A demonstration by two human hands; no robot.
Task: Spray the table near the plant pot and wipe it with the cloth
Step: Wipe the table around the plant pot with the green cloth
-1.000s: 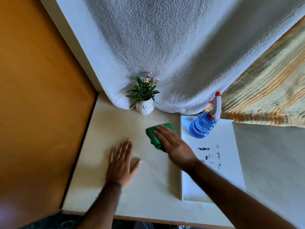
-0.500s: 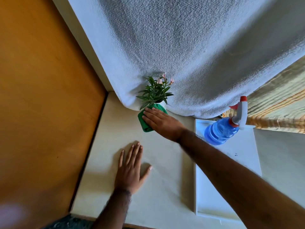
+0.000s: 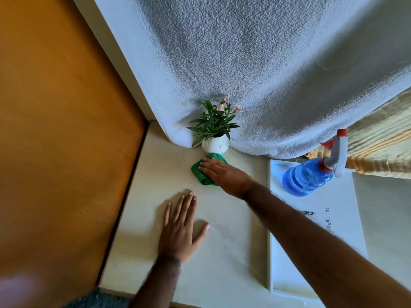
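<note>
The right hand (image 3: pixel 224 175) is lying palm-down on the green cloth (image 3: pixel 201 172), its fingers (image 3: pixel 208 165) stretched flat and close together, pressing the cloth onto the tabletop (image 3: pixel 222 252) rather than curling around it. The cloth is sitting near the far edge of the tabletop, its far end touching the base of the white plant pot (image 3: pixel 215 145). The left hand (image 3: pixel 180 232) is resting flat on the tabletop nearer the near edge, fingers spread apart and holding nothing. The blue spray bottle (image 3: pixel 311 175) is standing on a white tray (image 3: pixel 333 223) toward the far right corner, well apart from both hands. A white textured sheet (image 3: pixel 266 74) is hanging behind the pot.
</note>
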